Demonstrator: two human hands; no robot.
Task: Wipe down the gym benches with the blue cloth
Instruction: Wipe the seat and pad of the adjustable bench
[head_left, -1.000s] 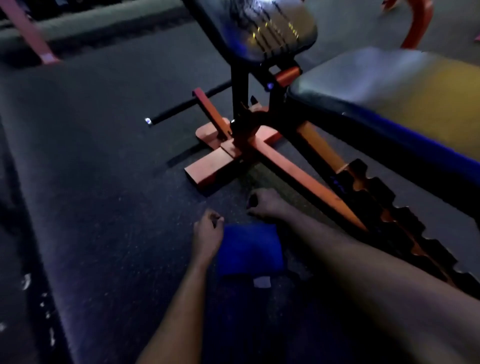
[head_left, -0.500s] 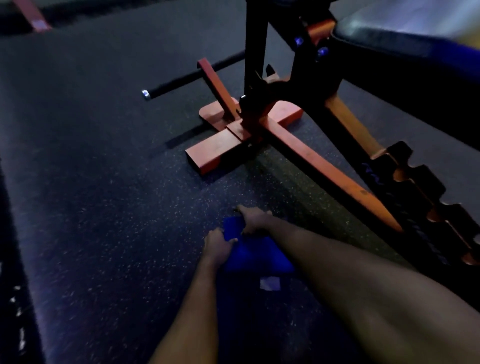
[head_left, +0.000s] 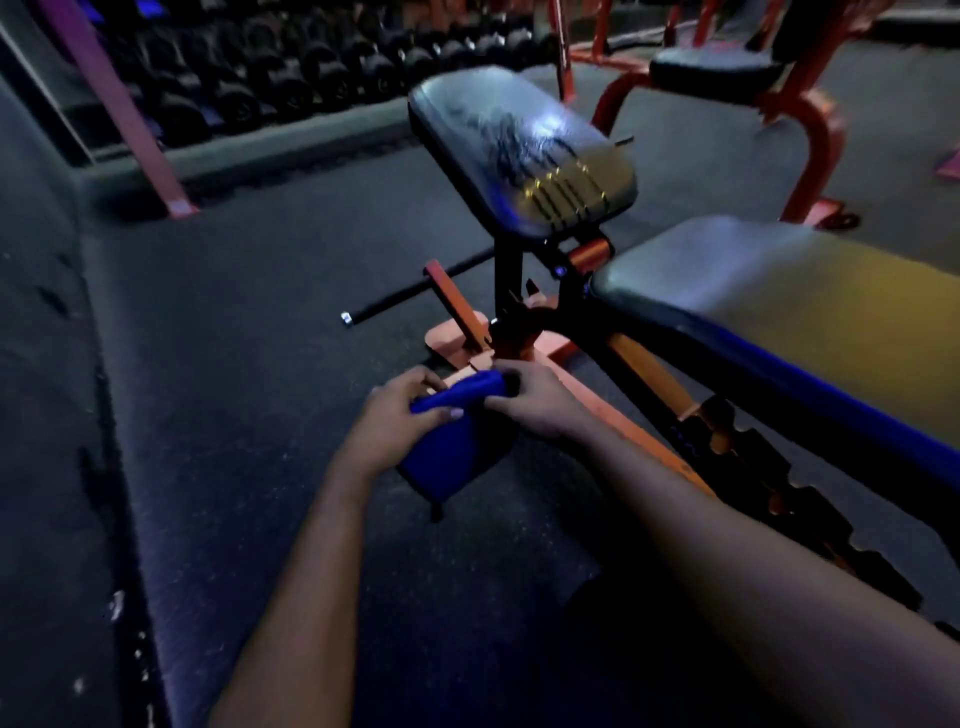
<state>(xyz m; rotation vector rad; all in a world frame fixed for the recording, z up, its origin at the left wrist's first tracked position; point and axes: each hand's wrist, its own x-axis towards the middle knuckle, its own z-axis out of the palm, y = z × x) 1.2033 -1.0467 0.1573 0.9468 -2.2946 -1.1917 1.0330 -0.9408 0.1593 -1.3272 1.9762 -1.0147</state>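
There are two hands, a left hand (head_left: 395, 415) and a right hand (head_left: 530, 402), one blue cloth (head_left: 452, 447), two benches (near bench (head_left: 779, 291) with two pads, far bench (head_left: 711, 67) with one), and one dumbbell rack (head_left: 311, 67).

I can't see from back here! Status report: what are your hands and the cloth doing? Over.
Copy: left hand and right hand both grip the blue cloth, above the floor. Ahead, bench pad not touched. Nothing seen between. Over.

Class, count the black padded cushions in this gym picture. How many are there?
3: a small pad at centre, a long pad on the right, and a far pad at upper right. Others may be hidden.
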